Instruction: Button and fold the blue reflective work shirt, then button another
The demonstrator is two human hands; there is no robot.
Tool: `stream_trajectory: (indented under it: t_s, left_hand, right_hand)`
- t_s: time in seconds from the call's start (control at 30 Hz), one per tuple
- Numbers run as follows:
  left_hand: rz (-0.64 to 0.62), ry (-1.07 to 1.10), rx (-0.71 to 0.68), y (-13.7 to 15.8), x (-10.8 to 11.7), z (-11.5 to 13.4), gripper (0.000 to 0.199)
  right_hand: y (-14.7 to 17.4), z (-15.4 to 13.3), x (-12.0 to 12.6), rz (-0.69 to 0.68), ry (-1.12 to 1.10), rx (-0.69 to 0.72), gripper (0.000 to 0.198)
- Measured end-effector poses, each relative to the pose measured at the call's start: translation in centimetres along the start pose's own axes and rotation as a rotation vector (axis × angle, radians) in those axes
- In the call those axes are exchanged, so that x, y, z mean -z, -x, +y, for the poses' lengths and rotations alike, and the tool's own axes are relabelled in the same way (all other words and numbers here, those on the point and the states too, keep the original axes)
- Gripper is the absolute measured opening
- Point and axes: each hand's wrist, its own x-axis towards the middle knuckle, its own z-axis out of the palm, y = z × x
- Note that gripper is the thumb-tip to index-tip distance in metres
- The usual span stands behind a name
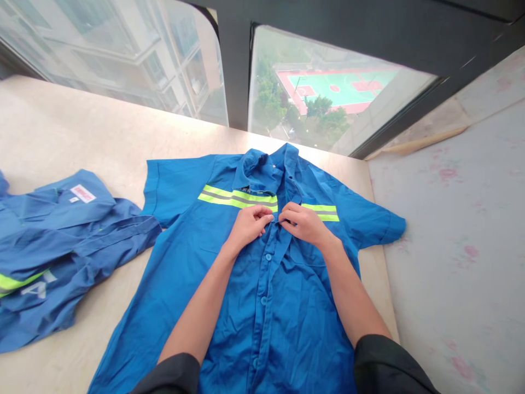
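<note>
A blue short-sleeved work shirt (229,284) lies spread front side up, its collar toward the window. Yellow-green and grey reflective tape (217,197) crosses its chest. Several blue buttons (263,300) run down the front placket, and the neck part hangs open. My left hand (250,224) pinches the placket edge at chest height, thumb against fingers. Close beside it, my right hand (303,223) has its fingers closed on the opposite front edge. Whether a button sits between the fingertips is hidden.
Another blue garment (61,246) with a white label and a yellow-green stripe lies crumpled at the left. Dark-framed windows (238,71) border the pale surface (49,126) at the back. A flower-patterned wall (451,246) stands close on the right.
</note>
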Motion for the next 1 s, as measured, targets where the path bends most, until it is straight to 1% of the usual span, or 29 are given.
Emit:
stream_trajectory:
  t_s: [0.1,0.23,0.4,0.57,0.67,0.77,0.9,1.0]
  left_hand:
    - [0.013,-0.003,-0.019,0.0,-0.1,-0.2,0.019]
    - [0.010,0.011,-0.007,0.0,0.0,-0.3,0.021]
    - [-0.007,0.049,-0.006,-0.1,0.2,-0.5,0.024]
    - [-0.012,0.073,-0.017,0.0,0.2,-0.5,0.027]
    - [-0.012,0.082,-0.017,-0.1,0.3,-0.5,0.027]
    - [-0.021,0.100,-0.016,-0.1,0.4,-0.6,0.028]
    - [-0.034,0.122,-0.025,-0.2,0.5,-0.9,0.029]
    - [-0.041,0.131,-0.046,-0.2,0.6,-0.9,0.030]
  right_hand:
    - [0.0,-0.1,-0.1,0.036,-0.042,0.014,0.016]
    - [0.0,-0.3,-0.6,0.062,-0.061,-0.003,0.015]
    - [-0.1,-0.5,-1.0,0.068,-0.009,0.019,0.014]
    - [-0.2,-0.4,-1.1,0.037,0.059,0.001,0.015]
    - [-0.1,-0.1,-1.3,0.048,0.106,0.008,0.016]
    - [0.1,0.2,-1.6,0.118,0.133,0.049,0.017]
    - [0.4,0.8,-2.2,0.240,0.078,0.091,0.020]
    - [0.5,1.0,-2.8,0.278,0.047,0.102,0.022]
